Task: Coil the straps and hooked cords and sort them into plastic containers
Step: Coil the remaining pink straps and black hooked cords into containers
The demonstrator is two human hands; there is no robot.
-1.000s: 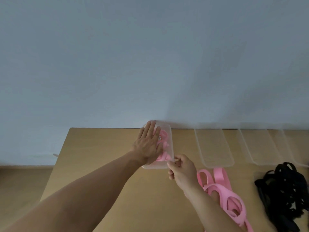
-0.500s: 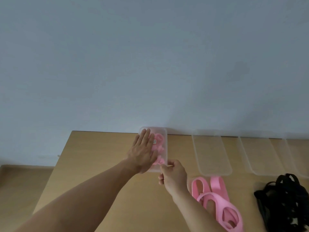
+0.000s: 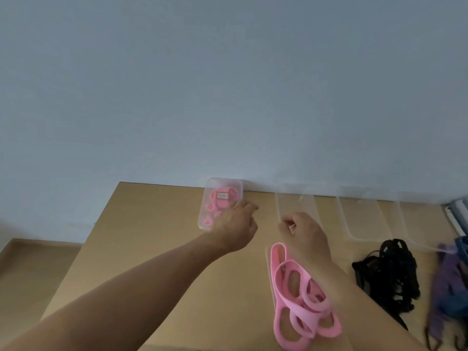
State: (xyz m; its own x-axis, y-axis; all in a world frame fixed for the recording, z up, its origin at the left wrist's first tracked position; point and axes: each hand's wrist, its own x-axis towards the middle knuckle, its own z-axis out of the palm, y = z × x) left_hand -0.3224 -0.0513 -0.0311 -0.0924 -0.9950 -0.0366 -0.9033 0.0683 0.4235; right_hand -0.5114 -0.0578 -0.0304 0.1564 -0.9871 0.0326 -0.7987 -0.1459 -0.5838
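Pale wooden tabletop (image 3: 152, 249) set against a plain grey-blue wall (image 3: 228, 84); the view has swung right since a second ago, bringing more of the table's right end into sight.

Row of clear lidless plastic containers along the wall edge: the nearest empty one (image 3: 296, 206), then another (image 3: 364, 219) further right. Both look bare inside.

Loose stock near the front edge: a heap of flat pink looped straps (image 3: 298, 295), uncoiled, just right of centre; a tangle of black cords (image 3: 387, 269) beside it; purple and blue cords (image 3: 450, 287) at the far right, blurred, hooks not discernible.

Small lidded clear container (image 3: 220, 201) at the back, touching the wall line, with a coiled pink strap (image 3: 217, 201) packed inside.

Change: half a second ago the left hand lay flat on this container and the right pinched its near corner. Now both have come off it.

Left hand (image 3: 235, 226) sits just right of the container's near end, fingers curled loosely, holding nothing visible. Right hand (image 3: 304, 231) hovers over the near edge of the first empty container, loosely clenched; cannot tell whether anything is pinched in it.

Judgement: first pink strap is packed and closed. Next is probably the pink heap.
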